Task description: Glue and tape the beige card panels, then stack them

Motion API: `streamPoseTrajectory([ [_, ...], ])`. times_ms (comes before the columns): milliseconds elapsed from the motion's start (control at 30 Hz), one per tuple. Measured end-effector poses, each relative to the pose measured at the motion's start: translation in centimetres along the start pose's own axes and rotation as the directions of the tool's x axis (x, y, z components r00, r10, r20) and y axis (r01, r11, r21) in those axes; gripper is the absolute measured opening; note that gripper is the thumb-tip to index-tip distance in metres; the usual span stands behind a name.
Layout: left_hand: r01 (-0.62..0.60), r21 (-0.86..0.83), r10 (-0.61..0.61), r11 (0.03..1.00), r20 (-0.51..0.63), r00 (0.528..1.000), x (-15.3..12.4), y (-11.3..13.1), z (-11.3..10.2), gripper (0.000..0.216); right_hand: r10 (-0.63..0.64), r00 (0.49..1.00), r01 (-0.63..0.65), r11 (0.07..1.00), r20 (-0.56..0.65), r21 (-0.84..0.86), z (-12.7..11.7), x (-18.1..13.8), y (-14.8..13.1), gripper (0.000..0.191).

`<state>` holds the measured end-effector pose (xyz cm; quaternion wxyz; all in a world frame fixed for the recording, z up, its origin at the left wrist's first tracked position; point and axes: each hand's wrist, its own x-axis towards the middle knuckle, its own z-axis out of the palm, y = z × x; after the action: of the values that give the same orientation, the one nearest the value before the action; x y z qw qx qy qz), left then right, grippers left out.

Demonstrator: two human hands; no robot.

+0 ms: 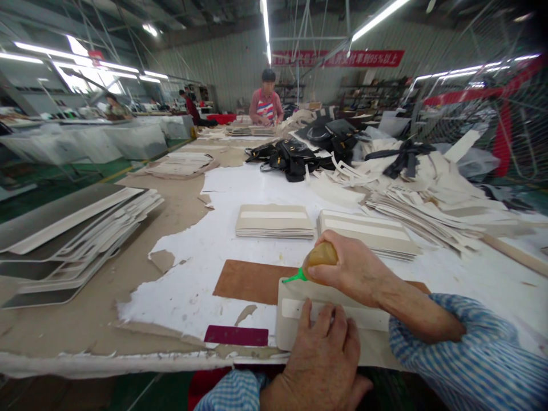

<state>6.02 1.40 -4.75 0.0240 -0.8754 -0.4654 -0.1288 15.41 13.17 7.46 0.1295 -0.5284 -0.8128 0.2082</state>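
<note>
My right hand (353, 265) is wrapped round a yellowish glue bottle (322, 258), tipped over so that its green nozzle (295, 277) meets the far left corner of a beige panel (286, 328). A pale strip (363, 315) lies along the middle of that panel. With fingers spread flat, my left hand (323, 348) presses on the panel and the strip's left part. Partly beneath the panel is a brown leather piece (248, 281). A dark purple piece (236, 335) lies just left of the panel.
Two stacks of beige panels, one left (274, 221) and one right (372, 231), sit beyond my hands. Grey and white sheets (81, 228) are piled at left. Black bags (295, 157) and loose strips (428, 211) cover the far right. A co-worker (266, 105) stands at the far end.
</note>
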Motion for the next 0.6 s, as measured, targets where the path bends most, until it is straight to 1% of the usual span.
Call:
streamPoseTrajectory([
  [100, 0.005, -0.005, -0.005, 1.000, 0.009, 1.000, 0.1, 0.1, -0.1, 0.066, -0.009, 1.000, 0.009, 1.000, -0.015, 0.003, -0.1, 0.1, 0.2, 0.018],
  [400, 0.016, -0.045, -0.015, 0.999, 0.026, 1.000, 0.0, 0.0, -0.7, 0.070, 0.025, 0.999, -0.025, 1.000, -0.033, -0.006, -0.8, 0.0, 0.7, 0.022],
  [600, 0.033, -0.056, -0.031, 0.998, 0.036, 0.999, 0.0, 0.1, -0.5, 0.070, 0.045, 0.999, -0.045, 0.998, -0.001, -0.032, -1.3, -0.3, 1.3, 0.022],
])
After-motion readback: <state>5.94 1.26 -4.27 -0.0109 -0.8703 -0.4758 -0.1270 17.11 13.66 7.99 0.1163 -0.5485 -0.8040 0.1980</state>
